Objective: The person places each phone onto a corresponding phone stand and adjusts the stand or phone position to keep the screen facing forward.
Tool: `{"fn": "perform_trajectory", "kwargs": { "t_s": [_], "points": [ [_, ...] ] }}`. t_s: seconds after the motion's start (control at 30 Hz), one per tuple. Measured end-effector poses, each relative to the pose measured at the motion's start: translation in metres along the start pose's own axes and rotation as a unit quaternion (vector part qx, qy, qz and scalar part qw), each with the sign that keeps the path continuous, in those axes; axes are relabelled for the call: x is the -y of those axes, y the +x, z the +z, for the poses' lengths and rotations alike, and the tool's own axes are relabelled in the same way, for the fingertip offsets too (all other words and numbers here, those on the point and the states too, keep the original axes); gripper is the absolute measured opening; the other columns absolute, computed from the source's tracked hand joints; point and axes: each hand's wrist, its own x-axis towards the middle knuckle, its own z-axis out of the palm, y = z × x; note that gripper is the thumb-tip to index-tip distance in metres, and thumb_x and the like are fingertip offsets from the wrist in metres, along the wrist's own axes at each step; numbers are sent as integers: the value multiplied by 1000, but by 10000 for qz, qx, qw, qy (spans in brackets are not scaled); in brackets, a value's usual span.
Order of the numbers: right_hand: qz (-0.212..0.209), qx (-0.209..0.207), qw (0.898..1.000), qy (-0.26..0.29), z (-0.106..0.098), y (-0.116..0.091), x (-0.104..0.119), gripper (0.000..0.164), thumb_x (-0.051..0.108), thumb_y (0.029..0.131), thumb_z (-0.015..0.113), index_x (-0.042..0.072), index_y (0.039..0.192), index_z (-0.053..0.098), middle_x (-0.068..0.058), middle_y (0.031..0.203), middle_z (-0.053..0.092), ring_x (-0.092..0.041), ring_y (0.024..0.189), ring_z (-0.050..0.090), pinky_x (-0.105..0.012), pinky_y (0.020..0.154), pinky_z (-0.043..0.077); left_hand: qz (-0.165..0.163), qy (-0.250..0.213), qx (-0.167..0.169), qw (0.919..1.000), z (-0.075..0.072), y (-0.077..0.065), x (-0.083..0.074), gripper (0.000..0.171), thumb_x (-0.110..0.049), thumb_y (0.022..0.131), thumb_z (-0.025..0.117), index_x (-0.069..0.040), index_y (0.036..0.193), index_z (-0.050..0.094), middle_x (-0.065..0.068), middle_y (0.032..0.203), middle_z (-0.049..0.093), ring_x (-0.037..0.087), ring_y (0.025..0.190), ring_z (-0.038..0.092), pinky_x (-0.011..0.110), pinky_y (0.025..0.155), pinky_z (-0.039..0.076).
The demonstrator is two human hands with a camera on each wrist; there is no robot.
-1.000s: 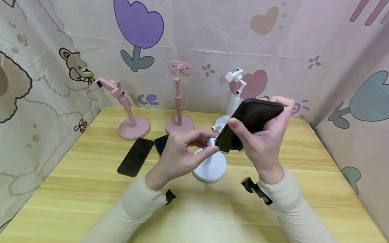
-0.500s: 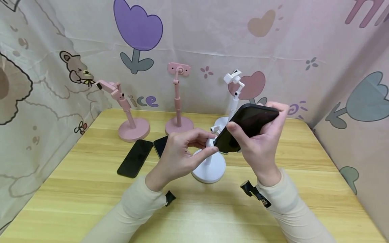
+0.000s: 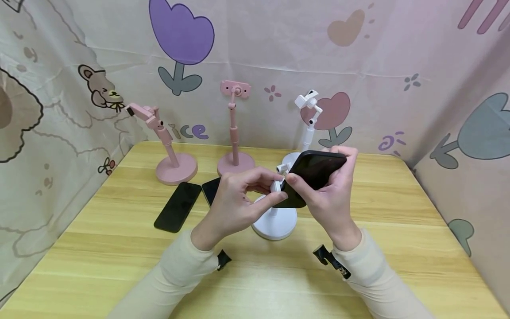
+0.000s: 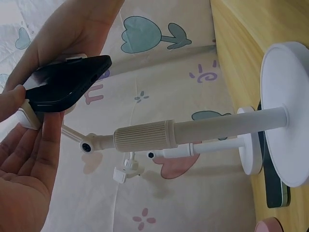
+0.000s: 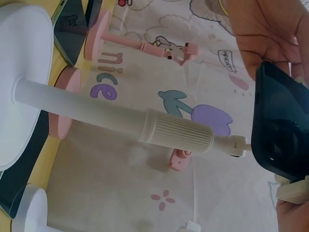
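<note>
A black phone [image 3: 318, 168] is tilted above the table, its lower left end at the clamp [image 3: 276, 186] of a white phone stand. My right hand [image 3: 332, 204] grips the phone, with the thumb along its near edge. Between thumb and fingers, my left hand [image 3: 241, 201] pinches the white clamp. In the left wrist view the phone [image 4: 70, 84] lies against the white clamp [image 4: 29, 116], above the ribbed collar [image 4: 145, 135] of the post. The stand's round base [image 3: 275, 226] rests on the table. From the right wrist, the phone's camera side [image 5: 280, 125] shows beside a white clamp end [image 5: 293, 192].
Behind stand two pink phone stands [image 3: 175, 168] [image 3: 235, 161] and another white stand [image 3: 307, 133]. A black phone [image 3: 178, 207] lies on the wooden table [image 3: 99, 248] at left, with another phone [image 3: 210, 189] partly hidden behind my left hand. A patterned cloth [image 3: 255, 40] hangs behind.
My right hand has brought the phone down and left, closer against the clamp. The left hand keeps its pinch on the clamp in nearly the same place.
</note>
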Motion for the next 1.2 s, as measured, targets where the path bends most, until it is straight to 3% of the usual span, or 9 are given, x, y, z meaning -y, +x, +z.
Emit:
{"fn": "perform_trajectory", "kwargs": {
  "t_s": [0.13,0.27,0.43,0.53,0.7,0.87,1.2],
  "points": [
    [27,136,9999,-9,-2,1,1,73,55,83,90,14,117,39,4,95,65,-13,87,65,-21,78,52,-92,-72,-3,9999,0,0,-1,23,-4,88,88,-1,108,77,5,86,75,10,77,74,27,77,67],
    [62,383,9990,226,-7,2,3,62,46,92,85,13,118,39,3,93,63,-11,84,66,-20,73,54,-239,-238,14,9994,-1,1,-3,25,-2,87,88,-1,110,77,6,88,76,11,77,74,29,77,68],
    [59,590,9974,403,-15,4,6,43,13,97,76,10,123,42,0,96,63,-12,85,68,-20,74,57,-399,-320,86,9987,-1,1,-1,26,-2,87,88,0,111,77,7,91,77,11,80,74,30,78,68],
    [-57,719,9967,374,-21,7,8,41,2,93,72,-2,122,43,-1,100,63,-14,87,69,-21,76,58,-444,-243,118,9987,0,1,-2,24,-3,88,88,0,110,78,6,92,77,11,81,75,29,79,68],
    [-234,1016,9944,199,-28,11,10,51,5,95,73,-20,117,34,2,97,59,-11,83,66,-20,73,56,-633,-389,175,9971,1,3,-6,23,-3,89,87,-1,110,78,6,91,77,11,81,75,31,79,68],
    [-297,1222,9921,23,-30,12,10,55,10,97,75,-19,117,34,3,99,58,-10,80,64,-19,70,53,-828,-472,145,9953,2,2,-8,23,-2,88,87,-1,109,78,6,90,75,12,80,74,31,79,68],
    [-411,1495,9879,-68,-28,10,0,51,11,99,74,-15,118,36,5,104,58,-6,84,66,-18,72,54,-879,-476,79,9950,0,0,-6,20,-2,90,86,-2,108,78,7,96,80,13,85,78,32,81,68]
  ]
}}
